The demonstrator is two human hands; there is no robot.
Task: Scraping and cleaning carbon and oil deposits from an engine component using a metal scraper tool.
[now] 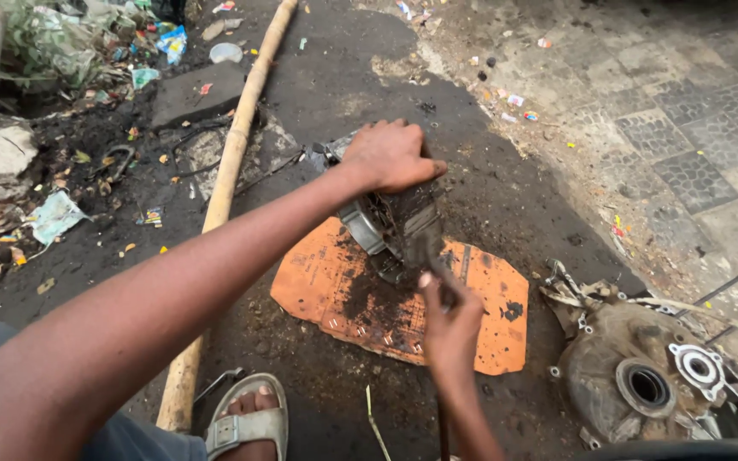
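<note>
My left hand rests on top of a greasy metal engine part and grips it from above. The part stands on a stained orange piece of cardboard on the dirty ground. My right hand is closed around a thin dark tool whose tip presses against the lower front of the engine part. The part's far side is hidden by my left hand.
A grimy engine casing with round openings lies at the right. A long bamboo pole runs from top centre to bottom left. My sandalled foot is at the bottom. Litter and rubble sit at the top left; patterned paving is at the right.
</note>
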